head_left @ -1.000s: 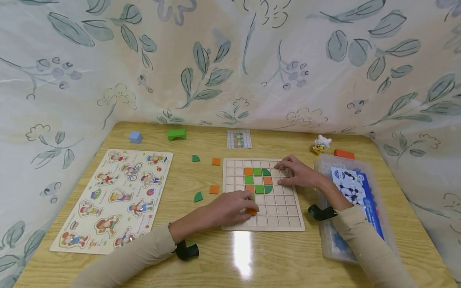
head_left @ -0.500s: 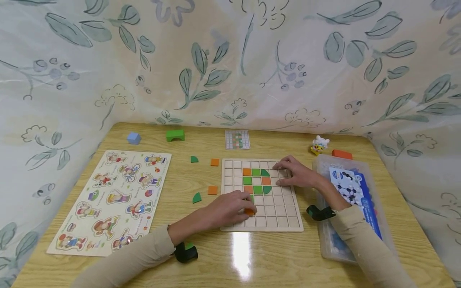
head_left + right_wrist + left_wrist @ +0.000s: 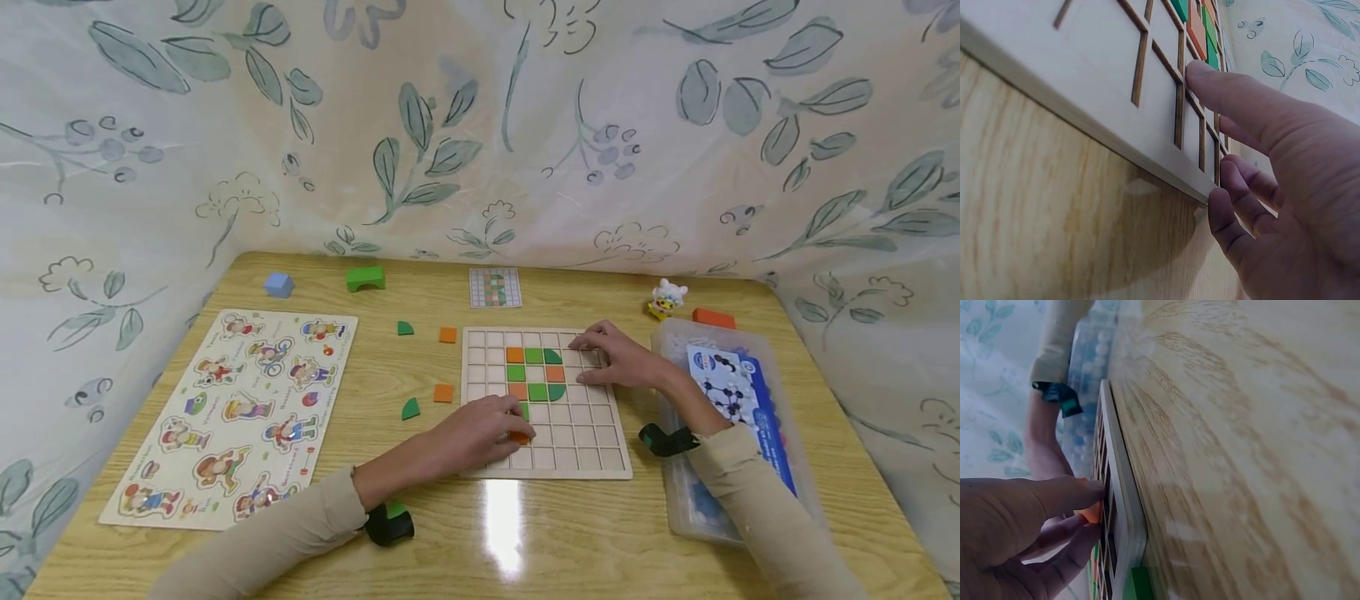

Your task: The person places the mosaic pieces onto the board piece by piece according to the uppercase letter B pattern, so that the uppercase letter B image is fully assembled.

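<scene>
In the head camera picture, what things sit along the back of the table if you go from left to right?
Blue cube → green arch block → pattern card → little white toy figure → orange-red block.

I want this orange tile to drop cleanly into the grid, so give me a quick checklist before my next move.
1. Left hand pinches the orange tile: ok.
2. Tile is over the grid board, just below the green tile: ok.
3. Tile squared to its cell: cannot tell, fingers hide it.
4. Right hand steadies the board, fingers flat on it: ok.
5. Pattern card in sight for reference: ok, though too small to read.
</scene>
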A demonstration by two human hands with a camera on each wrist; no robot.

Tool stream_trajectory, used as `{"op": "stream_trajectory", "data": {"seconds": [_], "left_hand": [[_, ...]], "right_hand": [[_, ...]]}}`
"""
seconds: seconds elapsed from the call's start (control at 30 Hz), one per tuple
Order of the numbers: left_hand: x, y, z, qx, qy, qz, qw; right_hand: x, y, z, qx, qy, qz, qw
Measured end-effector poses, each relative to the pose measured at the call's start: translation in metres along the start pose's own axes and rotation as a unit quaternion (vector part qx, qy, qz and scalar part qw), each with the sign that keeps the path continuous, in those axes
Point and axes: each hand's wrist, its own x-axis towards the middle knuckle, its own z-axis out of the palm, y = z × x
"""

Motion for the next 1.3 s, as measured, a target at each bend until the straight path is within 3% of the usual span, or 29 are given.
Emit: {"op": "stream_trajectory", "data": {"seconds": [0.97, 1.3], "left_hand": [[-0.007, 0.004, 0.008, -0.009, 0.036, -0.015, 0.9992], [-0.003, 0.008, 0.01, 0.082, 0.057, -0.003, 0.995]], "right_hand": [[0.003, 0.001, 0.005, 0.0, 0.0, -0.003, 1.0], [0.003, 0.0, 0.002, 0.006, -0.001, -0.002, 1.0]]}}
